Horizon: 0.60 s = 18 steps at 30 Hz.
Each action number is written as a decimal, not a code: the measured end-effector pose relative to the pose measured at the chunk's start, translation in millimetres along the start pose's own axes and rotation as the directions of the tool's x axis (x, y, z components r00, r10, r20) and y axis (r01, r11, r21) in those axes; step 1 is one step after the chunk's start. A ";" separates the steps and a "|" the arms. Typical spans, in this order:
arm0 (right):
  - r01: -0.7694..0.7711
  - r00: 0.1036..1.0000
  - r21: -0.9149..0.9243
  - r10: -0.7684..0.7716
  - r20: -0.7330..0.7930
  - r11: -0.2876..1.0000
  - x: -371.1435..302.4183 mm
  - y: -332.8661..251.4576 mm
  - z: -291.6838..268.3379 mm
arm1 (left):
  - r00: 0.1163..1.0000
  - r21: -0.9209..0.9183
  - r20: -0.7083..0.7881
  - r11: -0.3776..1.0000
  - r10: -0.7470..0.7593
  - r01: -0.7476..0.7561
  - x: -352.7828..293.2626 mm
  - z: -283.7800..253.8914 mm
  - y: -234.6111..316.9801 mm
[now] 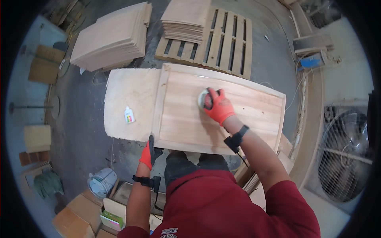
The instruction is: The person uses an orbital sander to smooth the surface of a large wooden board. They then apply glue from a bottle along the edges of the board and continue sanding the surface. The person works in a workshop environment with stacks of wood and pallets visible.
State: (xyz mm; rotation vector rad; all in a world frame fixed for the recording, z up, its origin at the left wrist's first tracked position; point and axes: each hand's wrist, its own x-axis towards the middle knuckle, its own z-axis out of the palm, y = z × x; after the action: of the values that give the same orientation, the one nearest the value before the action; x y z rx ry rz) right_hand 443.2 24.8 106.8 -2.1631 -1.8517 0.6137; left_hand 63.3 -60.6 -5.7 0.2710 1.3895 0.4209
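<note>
A wooden panel with a raised pale frame lies flat in front of me. My right hand, in an orange glove with black fingertips, is closed over a round palm sander resting on the panel's left-middle face; the hand covers most of its body. At the near left corner of the panel, my left hand in a matching glove grips the edge. Its thumb lies along the rim, and its fingers are partly hidden below. A small white glue bottle lies on a rough-edged pale board left of the panel.
Stacks of thin wooden sheets stand at the far left, with another stack on a slatted pallet. A large caged fan is at the right. A bucket and cardboard boxes sit at the near left.
</note>
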 end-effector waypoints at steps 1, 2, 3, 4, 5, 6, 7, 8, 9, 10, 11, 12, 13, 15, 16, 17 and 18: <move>0.088 0.994 0.001 -0.088 0.058 0.996 -0.5 -26.3 9.3 | 0.999 0.009 0.034 1.000 0.002 -0.002 -0.5 -5.1 -3.0; 0.174 0.978 0.007 -0.173 0.116 0.985 0.3 -51.7 17.8 | 0.998 0.019 0.068 1.000 0.004 -0.006 -0.2 -9.0 -5.1; 0.256 0.955 -0.007 -0.252 0.155 0.967 1.8 -69.3 28.9 | 0.998 0.011 0.069 1.000 0.005 -0.005 -5.9 -4.8 -0.4; 0.341 0.922 -0.007 -0.333 0.199 0.940 -0.3 -90.4 41.2 | 0.992 -0.035 0.123 0.999 0.007 -0.003 0.1 -16.7 -8.0; 0.409 0.890 -0.020 -0.394 0.231 0.912 -4.1 -111.0 50.7 | 0.984 -0.080 0.176 0.997 0.013 0.001 7.4 -27.1 -15.9; 0.440 0.870 -0.016 -0.422 0.255 0.898 -7.6 -128.4 64.7 | 0.972 -0.119 0.235 0.993 0.026 0.002 15.9 -35.5 -18.2; 0.463 0.853 -0.013 -0.441 0.278 0.887 -14.2 -140.1 81.1 | 0.945 -0.317 0.324 0.946 0.044 0.065 11.6 -30.6 -12.1; 0.483 0.837 -0.010 -0.458 0.299 0.876 -21.8 -147.6 91.9 | 0.942 -0.325 0.334 0.940 0.015 0.100 4.9 -29.3 -5.5; 0.553 0.792 -0.016 -0.519 0.320 0.833 -27.1 -156.9 92.1 | 0.940 -0.338 0.341 0.933 -0.004 0.127 -0.6 -30.1 0.4; 0.541 0.800 -0.022 -0.506 0.324 0.841 -24.8 -162.9 94.8 | 0.937 -0.349 0.349 0.924 -0.024 0.154 -2.4 -31.4 3.2; 0.528 0.808 -0.028 -0.491 0.326 0.849 -22.5 -167.9 97.1 | 0.930 -0.324 0.368 0.933 -0.026 0.154 2.1 -35.2 0.6; 0.516 0.816 -0.034 -0.479 0.323 0.856 -20.3 -172.8 97.2 | 0.922 -0.298 0.386 0.943 -0.023 0.148 6.6 -39.9 -0.6; 0.490 0.842 -0.066 -0.452 0.294 0.869 -13.2 -175.8 95.0 | 0.915 -0.271 0.403 0.952 -0.020 0.141 10.7 -43.2 -2.7; 0.427 0.891 -0.124 -0.393 0.228 0.896 17.2 -175.8 86.6 | 0.923 -0.232 0.371 0.953 -0.097 0.194 16.0 -44.9 -5.5; 0.390 0.913 -0.150 -0.362 0.188 0.908 34.0 -173.6 82.0 | 0.926 -0.208 0.353 0.953 -0.135 0.219 14.3 -42.7 1.2; 0.380 0.922 -0.161 -0.359 0.145 0.911 49.8 -166.8 81.2 | 0.933 -0.174 0.330 0.962 -0.145 0.211 10.1 -41.1 5.8; 0.365 0.930 -0.167 -0.353 0.101 0.916 64.9 -158.2 82.8 | 0.940 -0.135 0.302 0.969 -0.158 0.207 -3.1 -36.9 18.1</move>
State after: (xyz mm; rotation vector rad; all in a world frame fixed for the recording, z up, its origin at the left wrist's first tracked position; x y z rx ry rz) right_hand 273.2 108.4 91.2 -1.8427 -2.3486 0.4574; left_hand 24.3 -48.0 -1.4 0.0617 1.0736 0.3245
